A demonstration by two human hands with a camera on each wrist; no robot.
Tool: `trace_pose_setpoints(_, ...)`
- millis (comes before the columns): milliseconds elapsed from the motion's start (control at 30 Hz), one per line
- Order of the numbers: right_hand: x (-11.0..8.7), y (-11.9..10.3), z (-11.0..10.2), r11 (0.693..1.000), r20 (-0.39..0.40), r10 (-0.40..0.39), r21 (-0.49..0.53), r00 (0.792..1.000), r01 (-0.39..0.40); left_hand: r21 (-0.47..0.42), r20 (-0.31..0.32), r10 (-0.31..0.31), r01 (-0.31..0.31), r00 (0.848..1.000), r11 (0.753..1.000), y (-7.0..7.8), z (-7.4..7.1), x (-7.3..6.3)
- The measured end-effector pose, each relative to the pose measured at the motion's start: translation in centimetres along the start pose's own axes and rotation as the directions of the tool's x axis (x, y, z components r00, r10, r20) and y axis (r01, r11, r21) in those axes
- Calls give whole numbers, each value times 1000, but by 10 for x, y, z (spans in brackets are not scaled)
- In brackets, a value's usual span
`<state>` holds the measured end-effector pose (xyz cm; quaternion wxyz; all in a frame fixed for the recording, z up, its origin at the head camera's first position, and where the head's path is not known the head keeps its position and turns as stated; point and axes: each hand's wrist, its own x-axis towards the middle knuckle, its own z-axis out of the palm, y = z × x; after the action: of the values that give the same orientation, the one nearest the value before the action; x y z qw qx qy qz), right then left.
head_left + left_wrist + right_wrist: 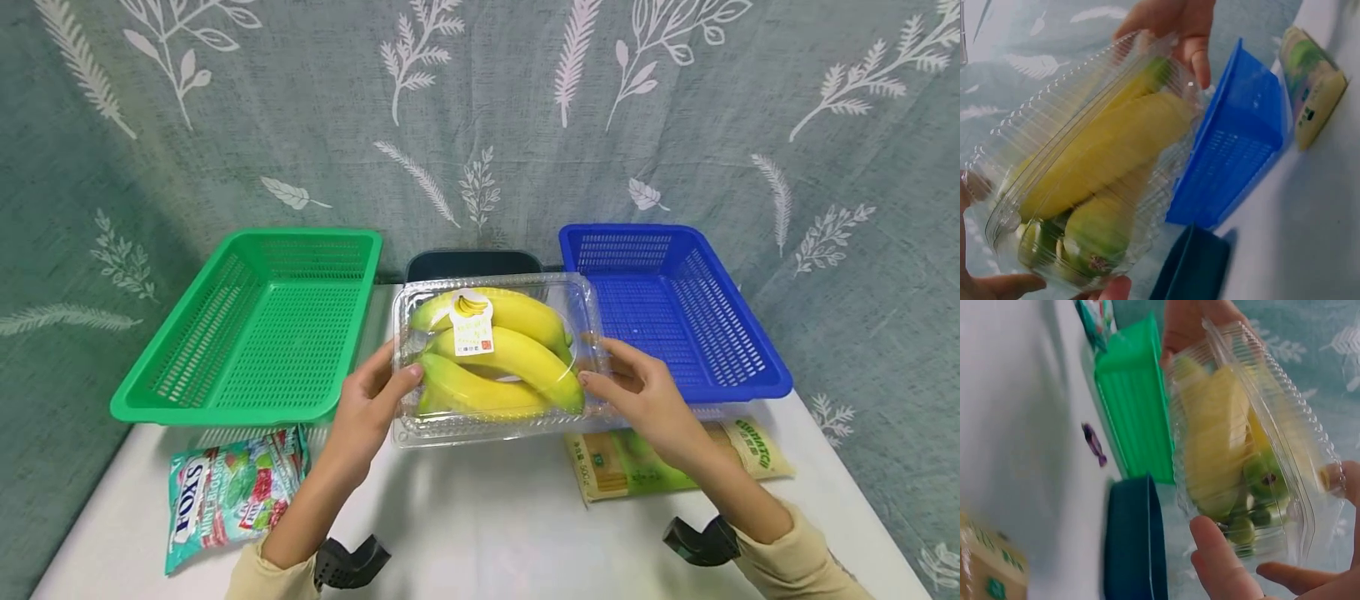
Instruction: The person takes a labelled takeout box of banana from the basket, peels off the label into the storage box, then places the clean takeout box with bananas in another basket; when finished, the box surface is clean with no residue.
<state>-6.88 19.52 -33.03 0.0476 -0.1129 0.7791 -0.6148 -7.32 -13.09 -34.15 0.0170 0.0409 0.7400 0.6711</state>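
A clear plastic clamshell box [592, 312] of bananas [517, 342], with a white label [474, 333] on its lid, is held up above the table, slightly tilted. My left hand [371, 400] grips its left end, thumb on the front. At the opposite end my right hand [652, 400] grips it in the same way. The left wrist view shows the bananas [1104, 156] lying side by side behind the ribbed plastic. In the right wrist view, fingers and thumb of the right hand [1229, 575] curl about the box's end.
A green basket [247, 412] stands at left, a blue basket [675, 392] at right, and a dark teal bin [472, 262] behind the box. A Fox's candy bag [225, 492] lies front left; a tan-and-green packet [750, 450] lies front right. A small purple wrapped piece [1094, 445] lies on the table.
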Motion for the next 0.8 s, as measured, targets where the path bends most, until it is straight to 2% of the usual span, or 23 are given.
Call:
trace_pose_setpoints(200, -12, 12, 19, 999, -13, -19, -37, 1000, 18, 9, -14, -41, 42, 999, 999, -10, -8, -20)
trace_pose_setpoints(500, -22, 32, 43, 991, 20, 67, 111, 998, -68, 23, -97, -97, 99, 991, 995, -29, -11, -40)
trace_pose_setpoints(633, -28, 38, 49, 990, 34, 71, 121, 997, -74, 39, -123, -129, 134, 984, 990, -36, -10, -46)
trace_pose_setpoints(800, -35, 44, 55, 988, 37, 90, 125, 995, -94, 75, -123, -177, 187, 976, 980, -46, -11, -55)
